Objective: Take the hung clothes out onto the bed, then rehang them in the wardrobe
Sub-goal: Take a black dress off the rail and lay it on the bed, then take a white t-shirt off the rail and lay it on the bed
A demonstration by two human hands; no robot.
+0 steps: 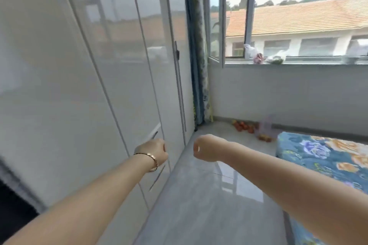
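Judged to be at the very start, with left hand (157, 152) and right hand (205, 148) both curled into empty fists before the shut wardrobe (99, 85), clothes out of sight, presumably inside, bed (328, 157) near on the right; next calls for opening a door by its handle (180, 85); no writing or brand legible.

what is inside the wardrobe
Its inside cannot be seen: the wardrobe doors in view are closed, and their glossy white fronts show only reflections. Whatever hangs inside is hidden behind them.
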